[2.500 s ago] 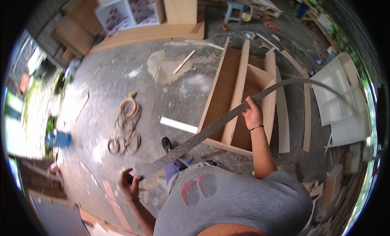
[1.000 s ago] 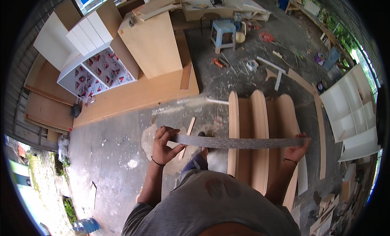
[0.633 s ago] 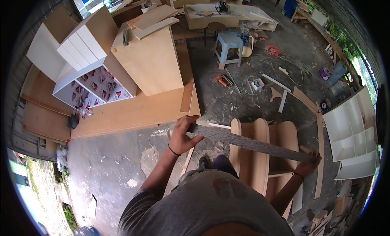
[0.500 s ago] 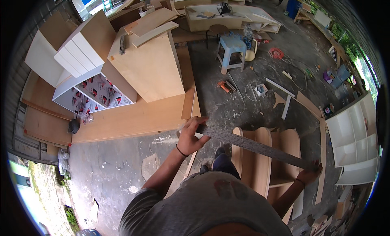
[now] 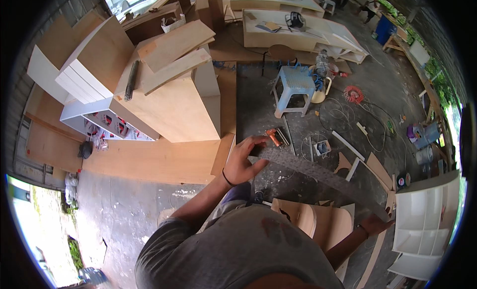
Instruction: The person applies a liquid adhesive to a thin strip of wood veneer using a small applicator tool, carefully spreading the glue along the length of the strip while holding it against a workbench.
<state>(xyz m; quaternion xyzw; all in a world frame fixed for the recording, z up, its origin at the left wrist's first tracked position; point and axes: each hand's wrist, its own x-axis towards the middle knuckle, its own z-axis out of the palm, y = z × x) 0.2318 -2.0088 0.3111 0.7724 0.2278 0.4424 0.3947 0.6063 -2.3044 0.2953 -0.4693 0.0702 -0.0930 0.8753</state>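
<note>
A long, narrow grey speckled strip (image 5: 315, 172) stretches between my hands in front of my body. My left hand (image 5: 244, 162) is closed around its left end, thumb on the near side. At the far end, lower right, my right hand (image 5: 375, 225) grips the strip, its fingers partly hidden. Beneath the strip, close to my body, is a wooden shelf unit (image 5: 307, 219) with rounded panel edges, partly covered by my torso and right arm.
A large wooden cabinet (image 5: 171, 115) with loose boards on top stands to the left. Ahead are a blue plastic stool (image 5: 295, 85), an orange tool (image 5: 273, 136) and cables on the floor. White shelving (image 5: 422, 219) lies at the right. Another person (image 5: 370, 9) is far back.
My view has moved forward; the stool and cabinet appear nearer, and the shelf unit sits lower, more hidden by my body. Both hands still hold the strip.
</note>
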